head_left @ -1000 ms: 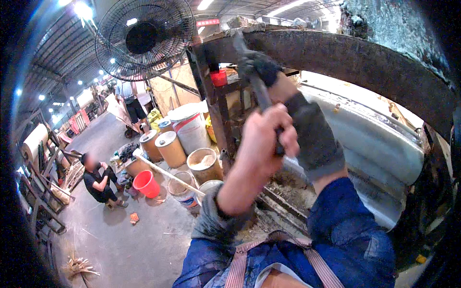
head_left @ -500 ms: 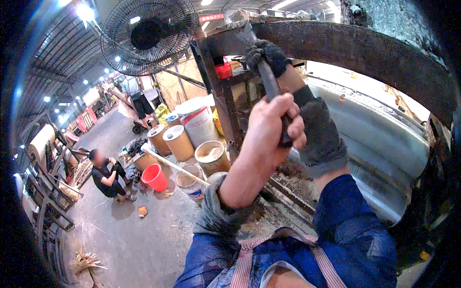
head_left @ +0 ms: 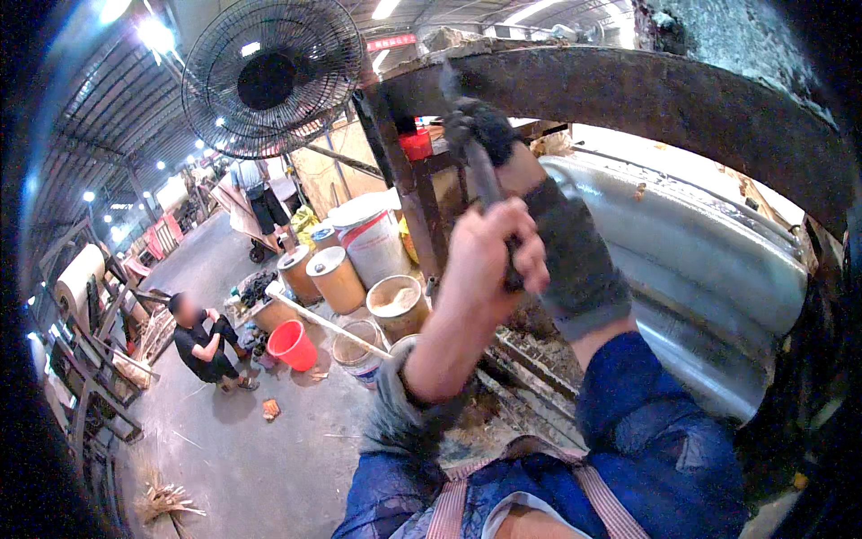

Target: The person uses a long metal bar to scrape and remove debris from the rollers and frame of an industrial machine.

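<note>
Both my hands are closed on one long dark tool with a flat metal blade at its far end; I cannot make out its exact kind. My bare left hand wraps round the lower handle. Higher up, near the blade, grips my right hand in a dark glove, its fingers partly hidden. The blade points up and away, seen nearly edge-on in front of the left end of a dark curved beam. Whether it touches the beam I cannot tell.
Large silver rollers lie below the beam at right. A black fan hangs upper left. Drums, buckets and a red bucket stand on the left floor, crossed by a pale pole. One person squats there; another stands farther back.
My hands and the tool have shifted left and slightly down. The blade has turned from showing its broad face to nearly edge-on.
</note>
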`<state>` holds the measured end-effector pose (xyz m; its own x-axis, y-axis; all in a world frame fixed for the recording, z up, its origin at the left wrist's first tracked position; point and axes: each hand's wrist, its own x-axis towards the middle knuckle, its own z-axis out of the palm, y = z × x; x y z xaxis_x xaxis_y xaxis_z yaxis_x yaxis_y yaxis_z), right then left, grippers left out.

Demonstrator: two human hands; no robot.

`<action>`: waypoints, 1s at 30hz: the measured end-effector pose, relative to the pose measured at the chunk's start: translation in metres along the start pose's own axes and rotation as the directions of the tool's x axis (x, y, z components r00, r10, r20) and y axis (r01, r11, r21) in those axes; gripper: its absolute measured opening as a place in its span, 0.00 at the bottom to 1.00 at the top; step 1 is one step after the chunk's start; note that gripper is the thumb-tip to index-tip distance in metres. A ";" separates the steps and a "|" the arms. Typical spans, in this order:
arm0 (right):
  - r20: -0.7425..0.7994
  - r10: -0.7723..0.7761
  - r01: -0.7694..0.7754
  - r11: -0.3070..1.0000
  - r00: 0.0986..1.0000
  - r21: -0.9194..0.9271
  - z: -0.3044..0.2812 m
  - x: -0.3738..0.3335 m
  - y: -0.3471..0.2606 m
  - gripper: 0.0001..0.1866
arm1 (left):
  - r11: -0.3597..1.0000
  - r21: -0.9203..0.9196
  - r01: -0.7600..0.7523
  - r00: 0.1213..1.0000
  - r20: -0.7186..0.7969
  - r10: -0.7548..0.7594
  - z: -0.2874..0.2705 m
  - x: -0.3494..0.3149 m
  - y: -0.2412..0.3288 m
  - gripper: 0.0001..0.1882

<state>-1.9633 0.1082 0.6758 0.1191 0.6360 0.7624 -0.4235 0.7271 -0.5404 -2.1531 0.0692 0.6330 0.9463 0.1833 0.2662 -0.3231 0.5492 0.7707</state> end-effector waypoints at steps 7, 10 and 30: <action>0.121 -0.040 0.047 0.997 0.992 -0.055 0.004 0.088 -0.049 0.03 | 0.971 -0.231 0.055 0.970 0.243 0.003 -0.021 0.088 0.088 0.09; 0.114 -0.067 0.071 0.997 0.991 -0.037 -0.012 0.106 -0.020 0.03 | 0.990 -0.142 -0.021 0.998 0.056 0.029 -0.028 0.091 0.098 0.08; 0.307 0.293 -0.361 0.912 0.906 0.196 -0.066 0.069 -0.002 0.05 | 0.989 -0.130 -0.063 0.998 0.013 0.066 -0.003 0.027 0.017 0.11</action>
<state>-1.8954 0.1676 0.7058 -0.2917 0.7098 0.6412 -0.6050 0.3823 -0.6984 -2.1326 0.0855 0.6519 0.9229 0.2080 0.3240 -0.3791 0.6381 0.6702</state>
